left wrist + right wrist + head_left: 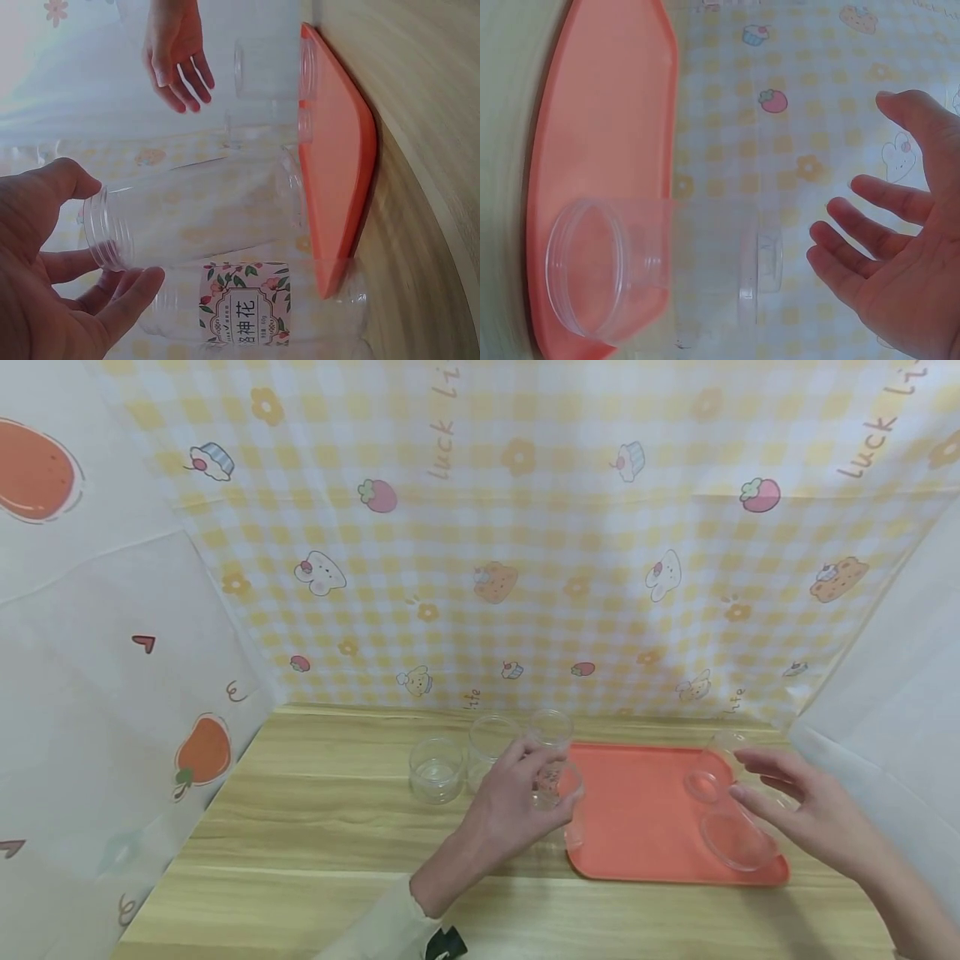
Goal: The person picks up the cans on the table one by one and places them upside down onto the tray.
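Observation:
My left hand [506,797] grips a clear, uncapped jar [202,210] by its threaded rim, thumb on one side and fingers on the other. The jar's base is at the left edge of the orange tray [637,814], with the jar slightly tilted in the left wrist view. Beside it stands another clear jar with a pink floral label [247,307]. My right hand [813,814] hovers over the tray's right side, fingers spread and nothing held. Close to it, clear containers [705,255] stand on the tray, a wide one and a narrower one among them.
Left of the tray, a short clear jar [437,772] and a taller clear one [487,739] stand on the wooden table [315,827]. A further clear jar [551,727] is behind my left hand. A checked cloth [525,543] hangs along the table's back edge.

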Action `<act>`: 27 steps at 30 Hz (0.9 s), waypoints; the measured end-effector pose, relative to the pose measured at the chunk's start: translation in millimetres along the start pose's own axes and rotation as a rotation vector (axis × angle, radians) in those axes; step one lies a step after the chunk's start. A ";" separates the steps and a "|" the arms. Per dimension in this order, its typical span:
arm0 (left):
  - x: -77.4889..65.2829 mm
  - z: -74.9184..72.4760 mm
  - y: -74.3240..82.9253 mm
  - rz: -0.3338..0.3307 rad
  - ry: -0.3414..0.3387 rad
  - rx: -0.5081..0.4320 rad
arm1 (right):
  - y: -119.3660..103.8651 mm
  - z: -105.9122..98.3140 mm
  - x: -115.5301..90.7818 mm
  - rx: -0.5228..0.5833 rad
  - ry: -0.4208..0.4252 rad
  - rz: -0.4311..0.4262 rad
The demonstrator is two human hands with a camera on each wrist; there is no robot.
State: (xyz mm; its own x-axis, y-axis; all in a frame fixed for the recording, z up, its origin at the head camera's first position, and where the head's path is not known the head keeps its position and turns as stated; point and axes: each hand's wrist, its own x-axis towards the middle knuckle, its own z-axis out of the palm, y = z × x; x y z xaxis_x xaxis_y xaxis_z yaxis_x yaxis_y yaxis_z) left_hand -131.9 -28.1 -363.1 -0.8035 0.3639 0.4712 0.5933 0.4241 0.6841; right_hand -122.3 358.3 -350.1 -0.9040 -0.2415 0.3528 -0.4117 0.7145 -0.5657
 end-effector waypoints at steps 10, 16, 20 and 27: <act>0.6 -0.6 2.8 -0.008 0.046 -0.132 | -3.7 3.7 -2.3 0.025 0.035 0.009; 1.3 0.9 3.5 -0.013 0.075 -0.184 | -6.5 6.8 -3.3 0.053 0.071 0.005; 1.2 1.3 4.5 -0.034 0.092 -0.238 | -9.0 9.1 -3.2 0.093 0.107 -0.007; 1.6 3.5 5.3 -0.016 0.136 -0.305 | -15.5 11.9 -3.4 0.145 0.134 0.014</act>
State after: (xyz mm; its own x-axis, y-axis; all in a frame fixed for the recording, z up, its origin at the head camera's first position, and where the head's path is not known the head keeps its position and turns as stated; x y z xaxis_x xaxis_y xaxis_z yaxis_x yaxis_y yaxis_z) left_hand -129.9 -22.3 -360.6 -0.8238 0.2361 0.5153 0.5553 0.1536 0.8173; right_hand -114.2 340.2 -351.3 -0.8901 -0.1359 0.4350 -0.4206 0.6125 -0.6693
